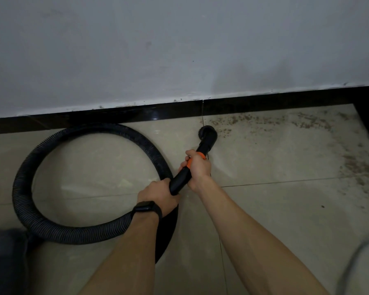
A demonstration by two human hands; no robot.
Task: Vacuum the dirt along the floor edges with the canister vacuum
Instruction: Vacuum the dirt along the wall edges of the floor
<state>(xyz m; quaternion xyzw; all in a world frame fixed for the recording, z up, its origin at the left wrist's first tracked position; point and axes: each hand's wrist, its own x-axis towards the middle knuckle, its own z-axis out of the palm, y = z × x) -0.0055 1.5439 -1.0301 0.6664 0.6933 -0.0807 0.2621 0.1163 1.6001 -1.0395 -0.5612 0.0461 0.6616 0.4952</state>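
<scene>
dirt (264, 122) just right of the nozzle (208, 134); gripped the wand (180, 179) slanting back-left from the nozzle, right hand (198, 167) clenched nearer it, left hand (158, 194) clenched round the rear end.

No legible text, label or number anywhere (wristband (146, 208) face dark, hose (51, 228) plain).

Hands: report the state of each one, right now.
Left hand: grips the rear end of the vacuum wand.
Right hand: grips the vacuum wand at its orange collar.
</scene>
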